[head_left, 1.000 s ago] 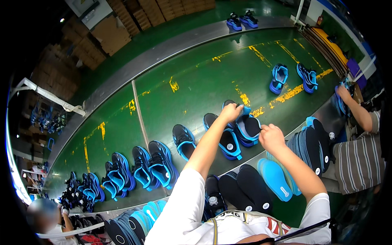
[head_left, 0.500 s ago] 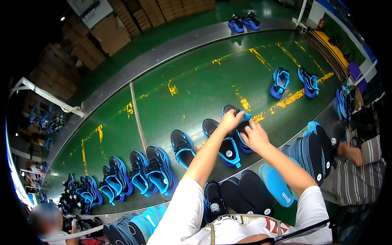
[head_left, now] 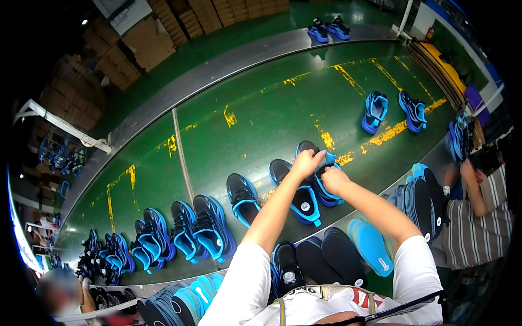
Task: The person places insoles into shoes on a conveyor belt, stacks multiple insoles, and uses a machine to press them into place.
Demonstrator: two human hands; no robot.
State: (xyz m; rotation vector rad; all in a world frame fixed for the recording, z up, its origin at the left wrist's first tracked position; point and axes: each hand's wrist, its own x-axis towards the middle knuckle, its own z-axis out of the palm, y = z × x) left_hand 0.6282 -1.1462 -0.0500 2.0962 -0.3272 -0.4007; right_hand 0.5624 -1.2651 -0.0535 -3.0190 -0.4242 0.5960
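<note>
A black and blue sneaker point(head_left: 328, 196) stands on the green belt in front of me, partly covered by my hands. My left hand point(head_left: 309, 163) is closed on its upper, thumb against a light-blue piece point(head_left: 329, 159) that looks like its tongue. My right hand point(head_left: 335, 180) is closed at the shoe's opening, fingers curled inward; what they hold is hidden. Just left, touching or nearly so, stands another sneaker point(head_left: 304, 204) with a round white sticker inside. Farther left is a third sneaker point(head_left: 243, 195), beneath my left forearm.
More sneakers point(head_left: 214, 225) line the belt point(head_left: 261, 119) to the left; two point(head_left: 375, 111) stand at right. Stacked insoles point(head_left: 409, 204), loose blue insoles point(head_left: 370, 247) and black insoles point(head_left: 341, 252) lie along the near edge. A co-worker in a striped shirt point(head_left: 478, 228) is at right.
My right hand's fingers have curled in from a more stretched pose at the shoe. My left hand stays on the same shoe. The co-worker's arm at right has lifted toward a shoe.
</note>
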